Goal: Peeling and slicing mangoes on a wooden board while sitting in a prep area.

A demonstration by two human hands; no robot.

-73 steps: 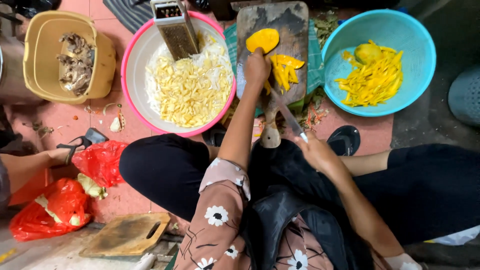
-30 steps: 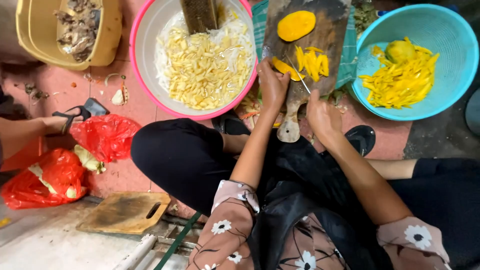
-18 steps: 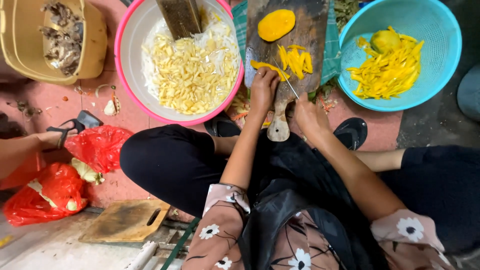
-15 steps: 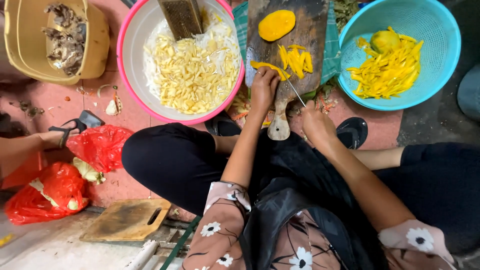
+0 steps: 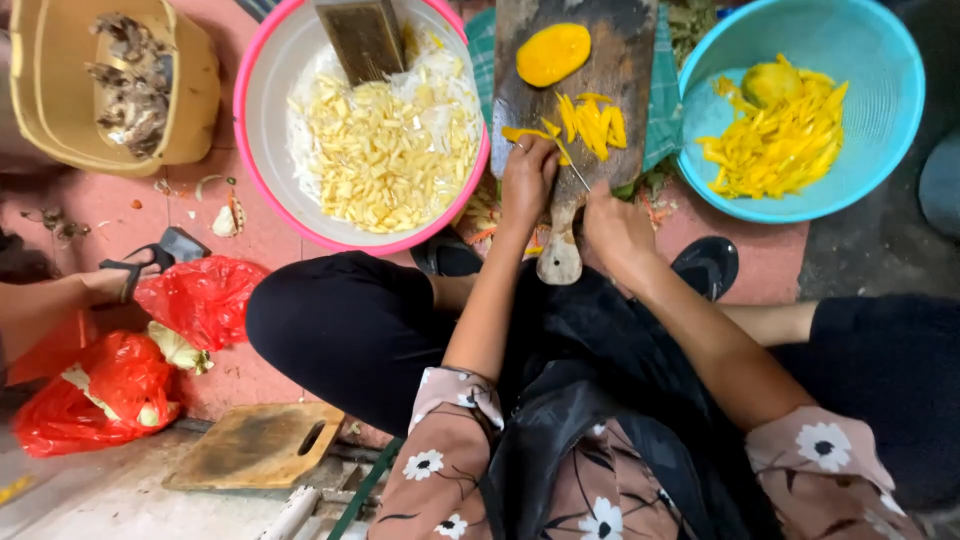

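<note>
Left hand (image 5: pixel 527 180): fingers curled together, pressing down on a yellow mango slice (image 5: pixel 524 134) at the near part of the worn wooden cutting board (image 5: pixel 620 60). Right hand (image 5: pixel 612 222): fingers closed round the handle of a thin-bladed knife (image 5: pixel 573 172), its blade angled up and left toward the left fingertips, just beside the held slice. Pile of cut yellow mango strips (image 5: pixel 592 118): on the board, immediately right of and beyond the left hand. Peeled oval mango half (image 5: pixel 553 54): further up the board, apart from the strips. Board handle (image 5: pixel 559 262): points toward the person, between both wrists. Green checked cloth (image 5: pixel 664 100): under the board. Round light blue plastic basin (image 5: pixel 890 100): right of the board, holding yellow strips and one whole fruit. Pink-rimmed white basin (image 5: pixel 262 90): left of the board, holding pale chopped pieces and a metal grater (image 5: pixel 361 38). Yellow plastic tub (image 5: pixel 200 90): far left, holding dark scraps. Red plastic bags (image 5: pixel 195 300): near left on the pink tiled floor (image 5: pixel 280 240), beside another person's sandalled foot (image 5: pixel 125 280). Second wooden board (image 5: pixel 255 448): near left.
</note>
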